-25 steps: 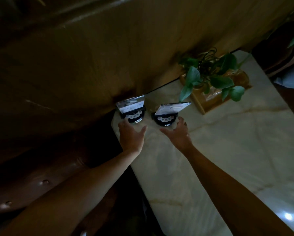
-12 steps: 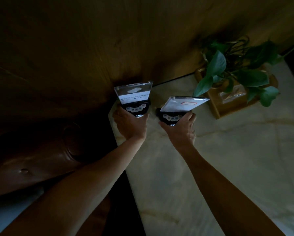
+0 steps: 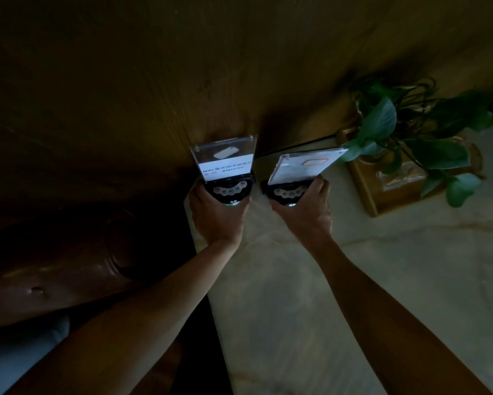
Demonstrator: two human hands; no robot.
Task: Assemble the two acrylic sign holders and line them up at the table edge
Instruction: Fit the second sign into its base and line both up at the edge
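- Left hand (image 3: 215, 216) grips the black base of the left sign holder (image 3: 225, 163) from the near side, fingers curled around both flanks of the base.
- That holder stands at the far left corner of the marble table (image 3: 396, 280), close against the wood-panelled wall (image 3: 182, 67). Its clear acrylic panel rises just beyond the knuckles and carries a white card with printed text.
- Right hand (image 3: 306, 215) grasps the base of the right sign holder (image 3: 302, 168) the same way, thumb on the left side and fingers wrapped over the right edge.
- This second holder sits just beside the first, a narrow gap between the two bases. Its acrylic panel tilts to the right and shows a white card with a red outlined shape.
- Both bases show a curved row of pale round buttons facing the person, directly ahead of each hand.
- Right of the second holder, near it, a leafy green potted plant (image 3: 405, 143) stands in a wooden box on the table; one leaf reaches close to the panel's upper corner.
- Both bare forearms stretch from the bottom of the view toward the holders.
- Lighting is dim; card text is not fully readable.
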